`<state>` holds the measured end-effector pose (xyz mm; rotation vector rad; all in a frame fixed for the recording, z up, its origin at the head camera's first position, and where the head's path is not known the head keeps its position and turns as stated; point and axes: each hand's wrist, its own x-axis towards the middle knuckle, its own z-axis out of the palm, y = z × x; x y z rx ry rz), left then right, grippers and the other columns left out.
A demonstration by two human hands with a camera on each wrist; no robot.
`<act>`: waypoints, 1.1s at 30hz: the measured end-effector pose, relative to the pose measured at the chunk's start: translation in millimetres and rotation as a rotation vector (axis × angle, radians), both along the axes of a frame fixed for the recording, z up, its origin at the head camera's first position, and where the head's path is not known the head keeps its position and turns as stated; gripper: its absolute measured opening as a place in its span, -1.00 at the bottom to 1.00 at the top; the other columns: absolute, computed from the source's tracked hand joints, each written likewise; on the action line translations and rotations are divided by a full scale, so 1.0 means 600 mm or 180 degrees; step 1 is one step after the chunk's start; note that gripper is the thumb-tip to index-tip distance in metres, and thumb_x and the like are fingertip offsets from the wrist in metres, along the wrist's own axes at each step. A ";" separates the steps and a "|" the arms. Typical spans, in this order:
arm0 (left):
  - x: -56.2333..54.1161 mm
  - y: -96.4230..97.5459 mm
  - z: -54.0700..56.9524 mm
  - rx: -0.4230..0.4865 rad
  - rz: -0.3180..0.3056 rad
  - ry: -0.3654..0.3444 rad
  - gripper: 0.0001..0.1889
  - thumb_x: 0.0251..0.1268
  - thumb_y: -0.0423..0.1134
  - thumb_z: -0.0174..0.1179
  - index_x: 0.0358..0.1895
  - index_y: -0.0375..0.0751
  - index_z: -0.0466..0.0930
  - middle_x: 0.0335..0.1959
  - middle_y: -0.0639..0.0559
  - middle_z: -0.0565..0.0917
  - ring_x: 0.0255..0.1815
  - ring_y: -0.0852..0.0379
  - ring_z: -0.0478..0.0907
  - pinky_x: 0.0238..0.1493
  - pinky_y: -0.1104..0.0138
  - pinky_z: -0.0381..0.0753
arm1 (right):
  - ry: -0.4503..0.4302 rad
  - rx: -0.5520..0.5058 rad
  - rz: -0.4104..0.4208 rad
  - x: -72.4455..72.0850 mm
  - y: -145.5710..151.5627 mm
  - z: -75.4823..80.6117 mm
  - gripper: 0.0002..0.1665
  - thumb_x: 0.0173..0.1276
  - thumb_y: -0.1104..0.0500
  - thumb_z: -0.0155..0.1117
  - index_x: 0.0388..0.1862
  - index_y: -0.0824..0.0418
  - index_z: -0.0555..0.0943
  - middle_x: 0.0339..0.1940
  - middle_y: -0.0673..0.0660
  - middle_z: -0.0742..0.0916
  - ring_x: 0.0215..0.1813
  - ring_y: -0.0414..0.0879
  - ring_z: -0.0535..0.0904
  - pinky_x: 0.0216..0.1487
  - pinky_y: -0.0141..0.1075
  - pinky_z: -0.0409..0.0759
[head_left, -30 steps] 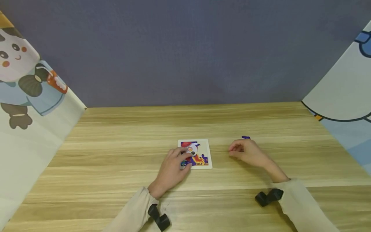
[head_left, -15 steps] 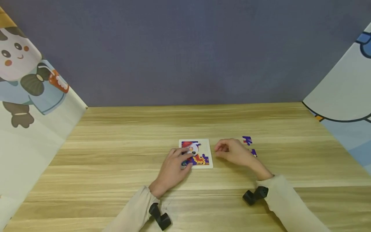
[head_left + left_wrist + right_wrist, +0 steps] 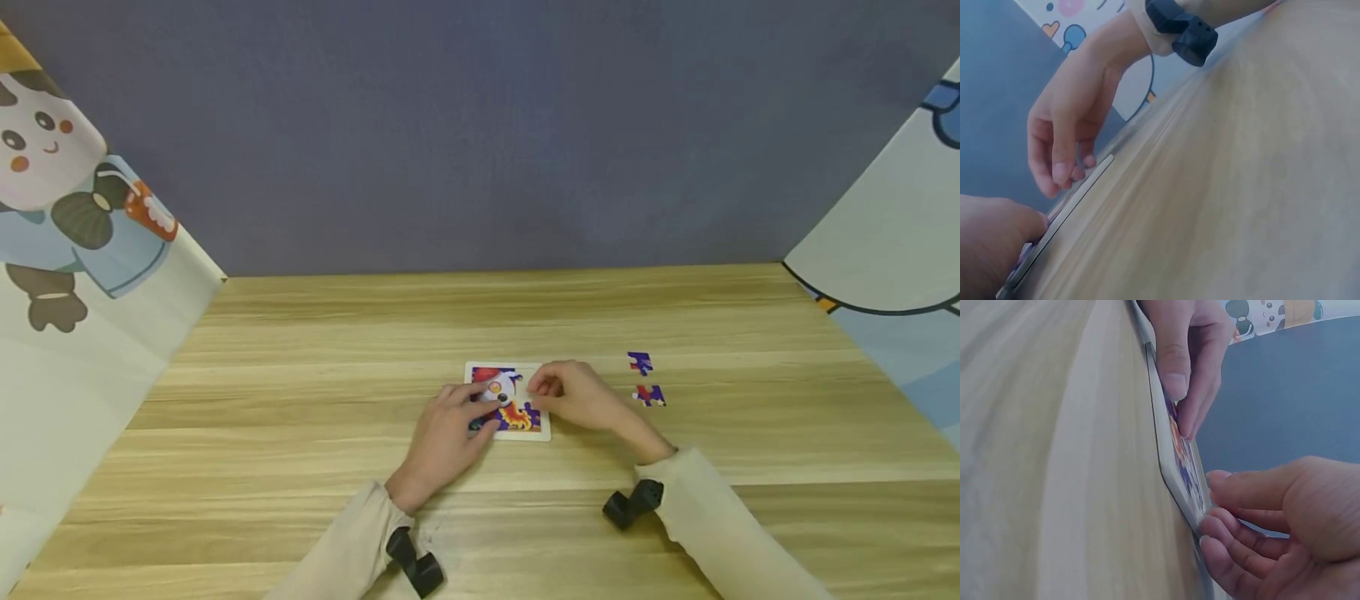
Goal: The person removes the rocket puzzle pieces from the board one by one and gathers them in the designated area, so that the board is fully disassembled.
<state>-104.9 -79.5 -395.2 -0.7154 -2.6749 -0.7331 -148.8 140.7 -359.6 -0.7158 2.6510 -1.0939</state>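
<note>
A small square jigsaw puzzle (image 3: 512, 421) in a white frame lies on the wooden table, partly filled with red, purple and white pieces; bare backing shows at its upper right. My left hand (image 3: 450, 433) rests on the puzzle's left side, index finger stretched over the white character and thumb at the front edge. My right hand (image 3: 573, 396) hovers at the puzzle's right side, thumb and fingers bent toward each other. In the right wrist view its fingertips (image 3: 1213, 528) are close over the frame's edge; I cannot tell whether they pinch a piece.
Two loose puzzle pieces lie right of my right hand: a purple one (image 3: 641, 362) and a red and purple one (image 3: 649, 396) nearer me. A grey-blue wall (image 3: 495, 142) borders the back of the table (image 3: 315, 350). Cartoon-printed panels (image 3: 82, 208) stand at both sides.
My right hand has moved left from the loose pieces to over the puzzle's right side, uncovering the two pieces. My left hand has stayed on the puzzle.
</note>
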 end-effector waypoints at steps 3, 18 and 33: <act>0.001 0.002 0.001 -0.0090 0.0053 -0.0002 -0.69 0.17 -0.09 0.29 -0.04 -0.10 0.70 0.14 -0.10 0.61 0.02 -0.01 0.54 0.01 0.11 0.56 | 0.0053 -0.0019 0.0019 -0.002 -0.003 -0.002 -0.86 0.20 0.31 0.33 -0.25 0.29 0.64 -0.40 0.08 0.66 -0.35 -0.22 0.51 -0.29 -0.45 0.52; 0.001 0.003 -0.001 -0.0076 -0.0002 0.0111 -0.75 0.17 -0.14 0.30 -0.10 -0.09 0.73 0.15 -0.12 0.59 0.00 -0.03 0.52 -0.03 0.16 0.55 | 0.0170 0.0048 0.0271 -0.001 -0.008 -0.007 -0.85 0.17 0.37 0.34 -0.25 0.27 0.67 -0.40 0.08 0.61 -0.35 -0.24 0.49 -0.33 -0.46 0.52; 0.000 0.002 -0.004 -0.0069 -0.0306 0.0314 -0.79 0.18 -0.22 0.29 -0.12 -0.09 0.74 0.08 -0.03 0.66 0.13 -0.03 0.54 0.20 0.05 0.48 | 0.0210 0.0149 0.0147 0.004 -0.013 -0.007 -0.87 0.15 0.36 0.36 -0.29 0.25 0.66 -0.40 0.07 0.62 -0.35 -0.24 0.50 -0.31 -0.46 0.52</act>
